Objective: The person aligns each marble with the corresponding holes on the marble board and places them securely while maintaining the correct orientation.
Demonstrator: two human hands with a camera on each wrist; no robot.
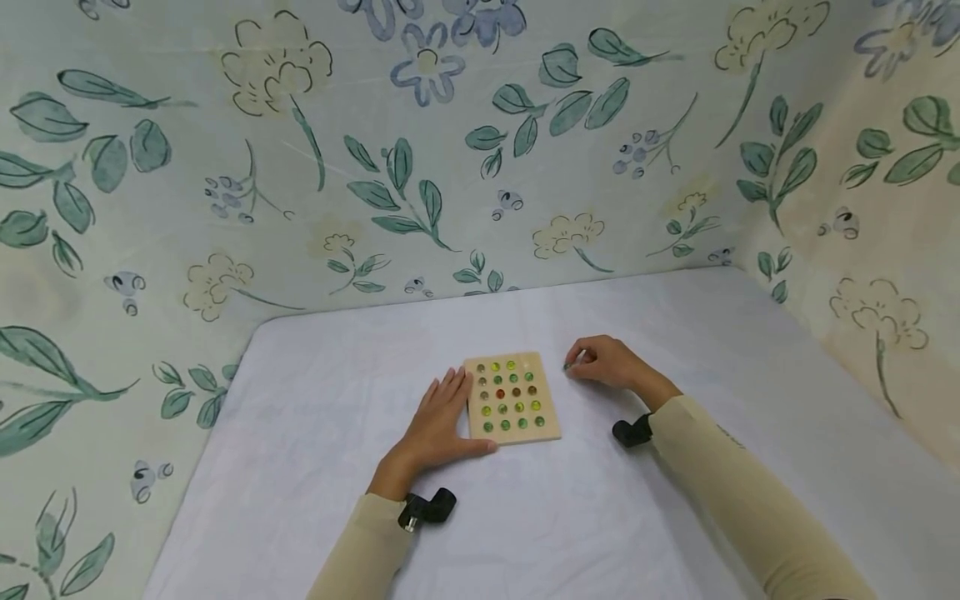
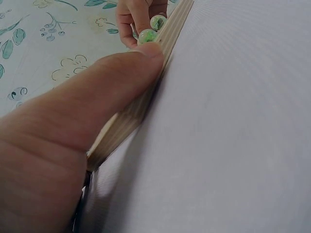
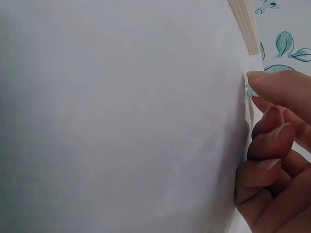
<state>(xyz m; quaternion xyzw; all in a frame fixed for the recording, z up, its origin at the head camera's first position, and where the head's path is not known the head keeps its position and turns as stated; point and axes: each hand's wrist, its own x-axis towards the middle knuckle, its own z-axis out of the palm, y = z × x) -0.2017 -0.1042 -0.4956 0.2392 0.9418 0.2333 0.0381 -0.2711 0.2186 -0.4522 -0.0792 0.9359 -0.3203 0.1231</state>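
Note:
A square wooden board (image 1: pixel 550 421) lies on the white cloth, with rows of glass marbles, mostly green and yellow with a few reddish ones. Its far right corner shows bare wood. My left hand (image 1: pixel 440 425) rests along the board's left side, fingers straight and thumb at the front edge. In the left wrist view, the left thumb (image 2: pixel 121 73) presses the board's edge (image 2: pixel 124 119) near two green marbles (image 2: pixel 147 36). Just right of the board, my right hand (image 1: pixel 609 362) pinches a small clear-greenish marble (image 3: pixel 251 90) between thumb and finger, low over the cloth; the other fingers are curled.
White cloth (image 1: pixel 337 400) covers the table around the board. Behind it and at both sides hangs a floral curtain (image 1: pixel 420 175). A black wrist camera (image 1: pixel 435 505) sits on the left wrist, another camera (image 1: pixel 632 432) on the right.

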